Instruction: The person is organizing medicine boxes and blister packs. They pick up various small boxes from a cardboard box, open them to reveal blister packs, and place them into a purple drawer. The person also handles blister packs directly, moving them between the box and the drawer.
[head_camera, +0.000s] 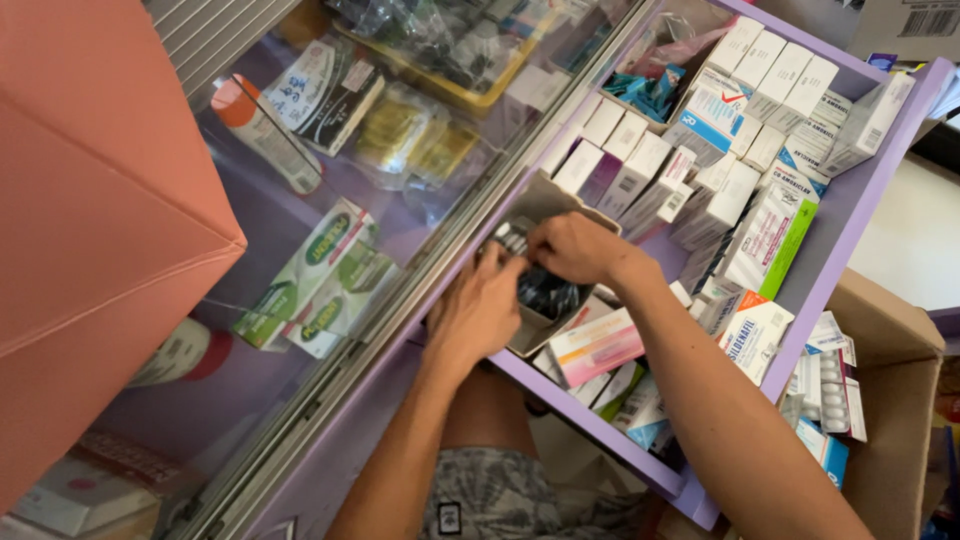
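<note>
cardboard box (545, 300) (open) between both hands' (478, 310) grip.

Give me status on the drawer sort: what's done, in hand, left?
Done: white cartons stand in rows at the drawer's far end. In hand: left hand and right hand are both in the open grey box of dark packets. Left: the near-end boxes, pink one included, lie jumbled.
</note>
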